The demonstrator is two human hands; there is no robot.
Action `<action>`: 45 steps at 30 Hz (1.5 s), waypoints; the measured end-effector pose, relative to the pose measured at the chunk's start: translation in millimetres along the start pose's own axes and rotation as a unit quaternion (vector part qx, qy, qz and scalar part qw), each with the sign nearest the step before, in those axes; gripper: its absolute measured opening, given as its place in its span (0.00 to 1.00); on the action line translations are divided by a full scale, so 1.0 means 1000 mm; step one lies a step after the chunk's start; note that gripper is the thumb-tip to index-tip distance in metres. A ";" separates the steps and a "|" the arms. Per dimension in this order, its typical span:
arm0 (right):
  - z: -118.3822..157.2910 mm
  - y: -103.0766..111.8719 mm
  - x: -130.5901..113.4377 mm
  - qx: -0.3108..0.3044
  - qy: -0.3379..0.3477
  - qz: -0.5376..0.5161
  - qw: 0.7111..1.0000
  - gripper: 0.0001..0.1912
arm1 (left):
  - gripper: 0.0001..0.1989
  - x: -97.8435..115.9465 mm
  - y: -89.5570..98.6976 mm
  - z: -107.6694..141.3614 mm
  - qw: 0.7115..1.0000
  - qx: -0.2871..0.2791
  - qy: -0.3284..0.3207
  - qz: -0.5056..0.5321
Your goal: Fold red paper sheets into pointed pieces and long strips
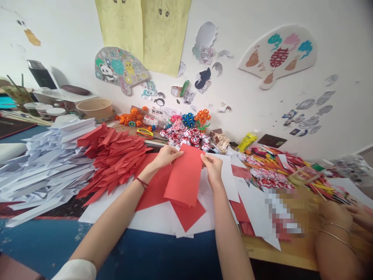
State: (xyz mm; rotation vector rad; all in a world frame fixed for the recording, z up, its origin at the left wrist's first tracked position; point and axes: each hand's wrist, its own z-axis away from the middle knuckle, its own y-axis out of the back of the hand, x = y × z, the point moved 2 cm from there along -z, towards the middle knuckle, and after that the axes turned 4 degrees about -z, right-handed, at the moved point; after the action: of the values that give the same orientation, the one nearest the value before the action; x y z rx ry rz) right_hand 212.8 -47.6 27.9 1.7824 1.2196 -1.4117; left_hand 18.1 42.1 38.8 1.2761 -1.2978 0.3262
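Note:
A sheet of red paper (pixel 185 175), bent over on itself in a loose fold, is held up between my two hands. My left hand (pixel 169 156) pinches its upper left edge between thumb and fingers. At the upper right corner, my right hand (pixel 212 166) grips it the same way. Beneath it lie more red sheets (pixel 154 190) and white sheets (pixel 145 219), overlapping on the table. Left of my left hand is a heap of folded red paper strips (pixel 116 159), next to a larger heap of folded white paper strips (pixel 58 163).
Paper flowers (pixel 189 136), a yellow bottle (pixel 247 140) and a round tub (pixel 94 109) line the wall side. At right, another person's hand (pixel 335 217) rests by a wooden board (pixel 303 249) near colourful paper pieces. Fan-shaped cutouts (pixel 279 54) hang on the wall.

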 end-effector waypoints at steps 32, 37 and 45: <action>-0.008 0.023 -0.003 0.131 0.069 -0.038 0.988 0.18 | 0.21 0.009 -0.019 0.008 0.997 -0.003 -0.032 -0.073; -0.008 0.026 -0.004 0.156 0.078 -0.038 0.984 0.18 | 0.22 0.008 -0.022 0.009 0.994 -0.095 -0.044 -0.025; -0.009 0.027 -0.003 0.154 0.080 -0.029 0.984 0.18 | 0.20 0.009 -0.020 0.012 0.994 -0.075 -0.027 -0.076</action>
State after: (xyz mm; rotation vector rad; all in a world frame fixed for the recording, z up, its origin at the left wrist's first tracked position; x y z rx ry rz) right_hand 240.8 -52.8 30.5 2.1201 1.1925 -1.5865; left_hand 30.9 21.5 33.0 1.2546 -1.2387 0.0858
